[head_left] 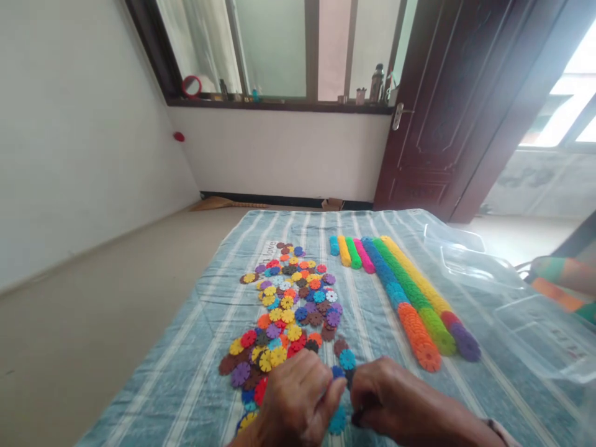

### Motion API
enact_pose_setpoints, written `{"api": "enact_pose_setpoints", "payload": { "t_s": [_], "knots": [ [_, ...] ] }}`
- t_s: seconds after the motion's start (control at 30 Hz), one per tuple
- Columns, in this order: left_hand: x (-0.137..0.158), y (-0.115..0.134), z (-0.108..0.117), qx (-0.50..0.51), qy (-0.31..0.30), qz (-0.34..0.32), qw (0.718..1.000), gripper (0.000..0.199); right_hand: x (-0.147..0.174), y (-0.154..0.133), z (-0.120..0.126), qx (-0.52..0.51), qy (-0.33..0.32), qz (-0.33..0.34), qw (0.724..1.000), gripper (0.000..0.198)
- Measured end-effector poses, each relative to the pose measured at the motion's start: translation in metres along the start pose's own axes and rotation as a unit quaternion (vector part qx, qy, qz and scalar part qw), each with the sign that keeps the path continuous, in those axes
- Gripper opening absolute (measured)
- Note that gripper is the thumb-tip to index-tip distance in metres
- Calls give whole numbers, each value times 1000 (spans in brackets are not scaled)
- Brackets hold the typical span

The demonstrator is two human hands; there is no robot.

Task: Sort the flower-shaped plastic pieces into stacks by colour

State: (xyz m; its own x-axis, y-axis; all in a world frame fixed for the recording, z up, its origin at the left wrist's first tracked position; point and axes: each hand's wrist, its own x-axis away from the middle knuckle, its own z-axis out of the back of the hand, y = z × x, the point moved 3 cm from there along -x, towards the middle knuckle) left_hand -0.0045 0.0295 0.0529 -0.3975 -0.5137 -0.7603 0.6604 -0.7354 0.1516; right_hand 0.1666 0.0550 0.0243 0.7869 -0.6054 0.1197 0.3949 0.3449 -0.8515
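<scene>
My left hand (300, 397) is closed, thumb pressed against the curled fingers, over the near part of a loose heap of notched plastic discs (286, 302) in many colours. Whatever it may hold is hidden. By its thumb tip a blue disc (338, 372) shows, but I cannot tell if it is gripped. My right hand (391, 397) is closed too, knuckles up, just right of the left one. Something dark shows at its fingertips, too unclear to name. Between the hands lies a light blue disc (338, 420); another light blue disc (347, 359) is just beyond them.
Long rows of overlapping discs, sorted by colour, lie on the right: an orange row (419, 338), a green row (410, 285) and a yellow row (419, 279). Shorter rows (344, 250) are farther back. Clear plastic containers (544, 335) stand along the right edge of the striped cloth (186, 372).
</scene>
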Motion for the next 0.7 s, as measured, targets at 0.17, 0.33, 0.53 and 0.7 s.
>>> {"api": "enact_pose_setpoints", "payload": {
  "t_s": [0.17,0.33,0.53,0.7],
  "knots": [
    [-11,-65,26,-98,12,103,990,24,3,13,18,244,170,-56,953,21],
    [5,-135,44,-150,33,246,957,26,0,22,13,347,166,-88,919,26],
    [30,-175,43,-164,1,375,913,24,-3,20,25,307,156,-47,938,26],
    [33,-183,41,-113,-14,481,869,15,-24,27,100,316,234,-78,916,20]
  ]
}}
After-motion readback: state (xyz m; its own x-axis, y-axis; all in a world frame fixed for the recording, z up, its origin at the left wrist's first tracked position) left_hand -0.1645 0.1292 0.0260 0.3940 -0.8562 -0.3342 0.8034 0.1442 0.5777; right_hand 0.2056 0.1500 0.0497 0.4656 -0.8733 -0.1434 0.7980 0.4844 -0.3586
